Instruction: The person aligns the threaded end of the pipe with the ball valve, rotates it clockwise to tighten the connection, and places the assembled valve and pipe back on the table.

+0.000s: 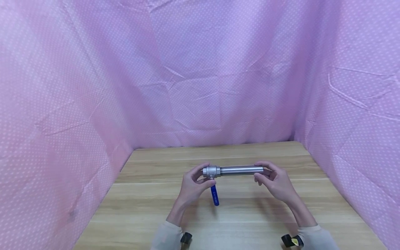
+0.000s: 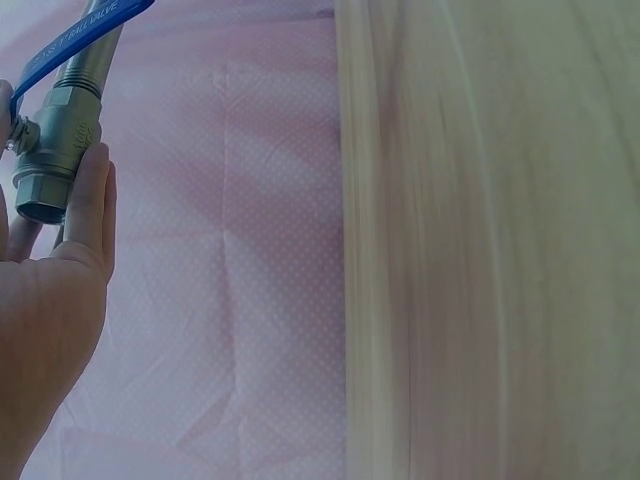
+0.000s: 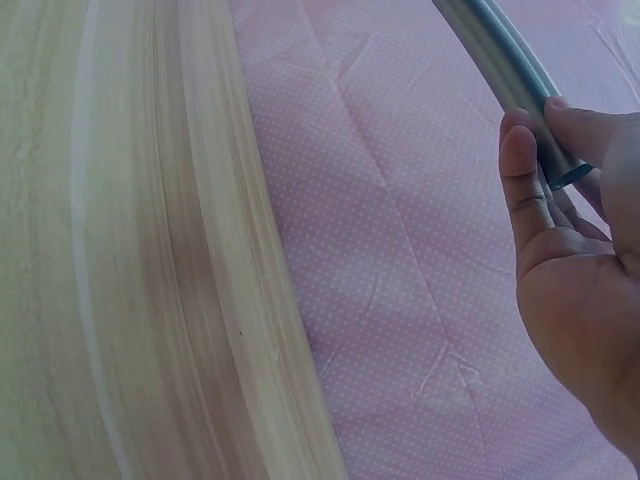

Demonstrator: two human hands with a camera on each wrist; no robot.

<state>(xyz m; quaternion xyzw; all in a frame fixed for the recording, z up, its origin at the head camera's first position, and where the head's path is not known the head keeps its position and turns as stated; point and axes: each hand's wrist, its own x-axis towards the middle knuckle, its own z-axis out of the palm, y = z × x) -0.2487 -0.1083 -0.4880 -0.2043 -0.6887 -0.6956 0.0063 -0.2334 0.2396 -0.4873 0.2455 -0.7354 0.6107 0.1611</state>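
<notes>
Steel and one stripe of blue: that is what I have in front of me from the head camera, a single valve (image 1: 211,171) with a single pipe (image 1: 241,170) joined to it, held level in the air just above the wooden table (image 1: 150,205). I count one blue handle (image 1: 214,196) on the valve, hanging straight down from it toward the table. There are two hands in view and nothing else lies on the wood that I can see.

My left hand (image 1: 192,185) grips the valve end, fingers curled around the body with the thumb toward me. In the left wrist view the valve (image 2: 52,150) shows its open end beside the fingertips (image 2: 88,195), and the blue handle (image 2: 75,45) runs along the pipe's side there. The fingers look only half bent in that view, pressed against the metal rather than wrapped tight.

My right hand (image 1: 275,182) pinches the far end of the pipe, thumb below and fingers over the top. The right wrist view confirms it: the pipe (image 3: 505,65) comes in from the upper edge and ends between the thumb and the fingertips (image 3: 520,170), which close lightly on it.

Pink dotted cloth (image 1: 200,69) hangs behind and on both sides of the table.
</notes>
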